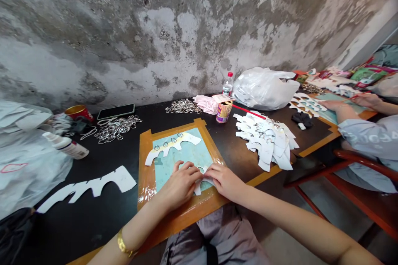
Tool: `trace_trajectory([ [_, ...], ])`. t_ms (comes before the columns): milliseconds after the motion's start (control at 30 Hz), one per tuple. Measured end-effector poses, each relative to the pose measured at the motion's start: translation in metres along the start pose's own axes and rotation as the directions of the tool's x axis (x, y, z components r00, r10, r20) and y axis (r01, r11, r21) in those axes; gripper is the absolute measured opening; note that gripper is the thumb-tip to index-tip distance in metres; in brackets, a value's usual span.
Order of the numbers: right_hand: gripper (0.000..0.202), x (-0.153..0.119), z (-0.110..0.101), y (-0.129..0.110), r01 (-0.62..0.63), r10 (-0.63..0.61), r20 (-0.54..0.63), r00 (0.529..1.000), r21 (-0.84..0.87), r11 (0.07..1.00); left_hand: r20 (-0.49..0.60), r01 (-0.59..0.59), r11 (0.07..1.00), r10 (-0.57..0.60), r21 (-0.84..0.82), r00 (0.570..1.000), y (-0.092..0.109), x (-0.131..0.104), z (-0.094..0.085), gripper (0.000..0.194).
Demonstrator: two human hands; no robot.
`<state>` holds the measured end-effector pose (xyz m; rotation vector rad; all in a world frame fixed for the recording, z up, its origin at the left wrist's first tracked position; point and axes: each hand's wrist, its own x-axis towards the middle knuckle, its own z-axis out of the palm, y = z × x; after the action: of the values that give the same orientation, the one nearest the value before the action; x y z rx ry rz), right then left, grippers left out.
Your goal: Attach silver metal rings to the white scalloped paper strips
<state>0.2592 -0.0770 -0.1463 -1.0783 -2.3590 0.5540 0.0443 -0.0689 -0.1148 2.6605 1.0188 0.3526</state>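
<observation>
Both hands come together low over the near part of the mat, the fingertips almost meeting. The left hand [183, 183] has its grip drawn narrow, fingers bent down onto a white cutout [197, 190]; the right hand [224, 179] pinches the same piece from the right, its grip narrow too. That cutout lies on the mat, mostly covered by the fingers, so I can't see what is under the tips. A gold bracelet [122, 243] circles the left wrist.

The pale green mat [203, 145] is edged in brown tape [145, 186]. Across its far part curves a ringed cutout [174, 146], with four metal rings along its far edge.

To the left, a notched cutout [105, 179] lies on the black desk [102, 227]; beyond it are a tilted white bottle [66, 145], a heap of rings [118, 128], a phone [116, 111] and a red tin [81, 112], with a bulging plastic bag [25, 157] at the far left.

On the far side sit more rings [183, 106], a pink cloth [206, 103], a patterned cup [224, 113], a red-capped bottle [227, 87] and a white bag [265, 89]. Right of the mat is a loose pile of cutouts [264, 143]. Farther right, a co-worker's hands [367, 100] are over another mat.
</observation>
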Motion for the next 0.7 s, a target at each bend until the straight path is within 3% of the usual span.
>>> trace_trajectory([
  [233, 0.026, -0.004, 0.027, -0.011, 0.084, -0.057, 0.078, 0.995, -0.407, 0.910, -0.025, 0.013, 0.998, -0.011, 0.069, 1.000, 0.011, 0.002, 0.006, 0.029],
  [333, 0.027, -0.002, 0.011, -0.007, 0.082, -0.071, 0.059, 0.996, -0.214, 0.973, -0.047, 0.023, 0.999, -0.024, -0.028, 0.999, 0.007, -0.002, -0.006, 0.031],
  [400, 0.029, -0.004, -0.006, -0.001, 0.051, -0.052, -0.070, 0.996, -0.017, 0.999, -0.140, 0.079, 0.990, -0.095, -0.116, 0.986, 0.005, -0.013, -0.016, 0.032],
  [467, 0.030, -0.011, -0.019, 0.006, -0.033, 0.047, -0.247, 0.968, 0.063, 0.997, -0.295, 0.179, 0.958, -0.242, -0.224, 0.924, 0.008, -0.031, -0.023, 0.026],
  [533, 0.030, -0.020, -0.024, 0.011, -0.153, 0.175, -0.309, 0.935, 0.093, 0.984, -0.385, 0.245, 0.877, -0.412, -0.413, 0.826, 0.020, -0.051, -0.021, 0.020],
  [567, 0.030, -0.023, -0.023, 0.012, -0.207, 0.229, -0.286, 0.930, 0.105, 0.973, -0.374, 0.252, 0.811, -0.488, -0.528, 0.789, 0.029, -0.059, -0.016, 0.018],
  [633, 0.031, -0.025, -0.018, 0.013, -0.281, 0.304, -0.193, 0.933, 0.138, 0.950, -0.247, 0.267, 0.611, -0.625, -0.745, 0.741, 0.051, -0.070, -0.001, 0.019],
  [700, 0.034, -0.021, -0.014, 0.009, -0.310, 0.336, -0.109, 0.935, 0.203, 0.929, -0.074, 0.237, 0.346, -0.689, -0.908, 0.721, 0.075, -0.072, 0.020, 0.025],
])
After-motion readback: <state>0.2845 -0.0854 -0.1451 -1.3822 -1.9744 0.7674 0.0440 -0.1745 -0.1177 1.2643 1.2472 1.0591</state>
